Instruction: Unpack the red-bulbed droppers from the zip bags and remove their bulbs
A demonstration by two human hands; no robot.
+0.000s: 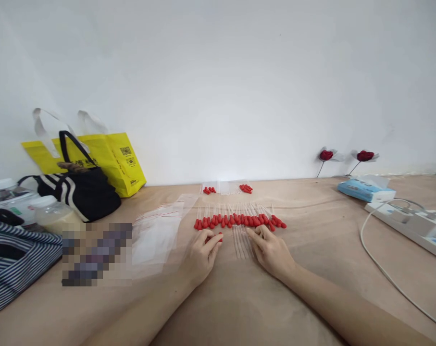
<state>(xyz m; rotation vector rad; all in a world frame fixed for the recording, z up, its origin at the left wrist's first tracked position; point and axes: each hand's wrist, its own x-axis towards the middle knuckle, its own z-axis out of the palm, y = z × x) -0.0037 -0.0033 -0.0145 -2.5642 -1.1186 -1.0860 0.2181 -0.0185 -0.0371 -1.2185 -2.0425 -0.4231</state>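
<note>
A row of several clear droppers with red bulbs (239, 221) lies across the tan table in front of me. My left hand (200, 254) rests on the table with its fingers pinched round one red-bulbed dropper (219, 236) just below the row's left part. My right hand (270, 250) lies beside it, fingers curled down onto the clear stems (241, 240) under the row's right half; what they hold, if anything, I cannot make out. Two small packed bunches of droppers (227, 188) lie farther back by the wall.
Clear zip bags (160, 230) lie left of my hands. A black striped handbag (79, 190), a yellow tote (109, 158), bottles (52, 214) and striped cloth (16, 262) crowd the left. At right are a tissue pack (365, 189), a power strip (408, 221) with cable, and two red roses (345, 155).
</note>
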